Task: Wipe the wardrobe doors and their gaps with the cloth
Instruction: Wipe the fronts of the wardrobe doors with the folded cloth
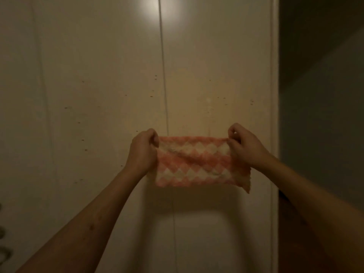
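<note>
Head view — faces the wardrobe doors [98,75] squarely, close up.

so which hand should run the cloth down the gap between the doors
Left, probably: the left hand pinches the cloth almost at the gap; the right hand holds the far end.

Dim, warm, soft focus; glare patch high on wardrobe door [118,75], cloth-and-arm shadow low, right of door dark.

Dim warm light, a bright glare spot [157,8] up top (reflected), dark wall [323,95] at right
</note>
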Tool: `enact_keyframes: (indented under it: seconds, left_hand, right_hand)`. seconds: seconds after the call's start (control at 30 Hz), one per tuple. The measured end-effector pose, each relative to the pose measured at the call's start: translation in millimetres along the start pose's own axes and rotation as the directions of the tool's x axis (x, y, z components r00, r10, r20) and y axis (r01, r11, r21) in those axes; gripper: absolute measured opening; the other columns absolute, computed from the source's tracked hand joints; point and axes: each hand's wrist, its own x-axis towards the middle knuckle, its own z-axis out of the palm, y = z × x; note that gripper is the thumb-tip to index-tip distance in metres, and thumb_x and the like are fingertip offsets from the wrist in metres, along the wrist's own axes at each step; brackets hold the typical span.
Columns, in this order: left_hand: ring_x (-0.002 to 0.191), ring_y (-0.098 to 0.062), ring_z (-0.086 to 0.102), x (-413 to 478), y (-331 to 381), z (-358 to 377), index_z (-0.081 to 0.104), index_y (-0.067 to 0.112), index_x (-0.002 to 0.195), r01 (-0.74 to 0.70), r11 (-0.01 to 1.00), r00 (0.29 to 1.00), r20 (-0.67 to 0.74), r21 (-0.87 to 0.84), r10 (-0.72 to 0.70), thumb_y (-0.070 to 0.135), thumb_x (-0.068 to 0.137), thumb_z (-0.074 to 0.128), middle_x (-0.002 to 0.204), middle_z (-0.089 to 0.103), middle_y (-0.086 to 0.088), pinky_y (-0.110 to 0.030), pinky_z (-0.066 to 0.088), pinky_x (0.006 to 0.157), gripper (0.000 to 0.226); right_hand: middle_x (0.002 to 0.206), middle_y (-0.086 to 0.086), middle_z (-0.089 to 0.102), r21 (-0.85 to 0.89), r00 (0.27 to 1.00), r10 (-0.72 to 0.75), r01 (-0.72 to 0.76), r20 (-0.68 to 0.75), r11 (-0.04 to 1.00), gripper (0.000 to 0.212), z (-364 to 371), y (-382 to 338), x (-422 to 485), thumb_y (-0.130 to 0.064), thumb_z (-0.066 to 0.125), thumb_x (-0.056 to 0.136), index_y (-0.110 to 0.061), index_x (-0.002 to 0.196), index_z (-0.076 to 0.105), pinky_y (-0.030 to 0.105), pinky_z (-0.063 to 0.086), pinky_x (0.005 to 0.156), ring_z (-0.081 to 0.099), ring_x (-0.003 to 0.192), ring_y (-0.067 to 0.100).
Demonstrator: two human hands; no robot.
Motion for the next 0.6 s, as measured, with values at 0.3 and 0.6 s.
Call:
enact_keyframes:
  seconds: [0.3,0.6]
  left_hand:
    - [0.083,-0.02,0.047,26,-60,-83,0.057,0.009,0.079,0.069,0.989,0.994,-0.093,0.131,-0.057,-0.007,0.084,0.037,0.092,0.047,-0.006,-0.029,0.035,0.073,0.026]
    - [0.08,-0.012,0.048,77,-88,-137,0.053,0.013,0.092,0.007,0.979,0.995,-0.097,0.202,0.013,0.01,0.085,0.048,0.101,0.042,0.0,-0.026,0.044,0.072,0.009]
  right_hand:
    - [0.091,-0.01,0.064,-0.127,0.983,-0.172,0.178,0.058,0.976,0.04,62,-84,61,-0.002,0.052,0.08,-0.039,0.07,0.062,0.046,0.051,0.085,0.061,0.094,0.023]
    - [0.095,-0.003,0.06,-0.344,0.943,-0.333,0.308,-0.015,0.887,0.019,92,-147,127,-0.023,0.055,0.09,-0.023,0.102,0.07,0.033,0.048,0.068,0.055,0.085,0.018]
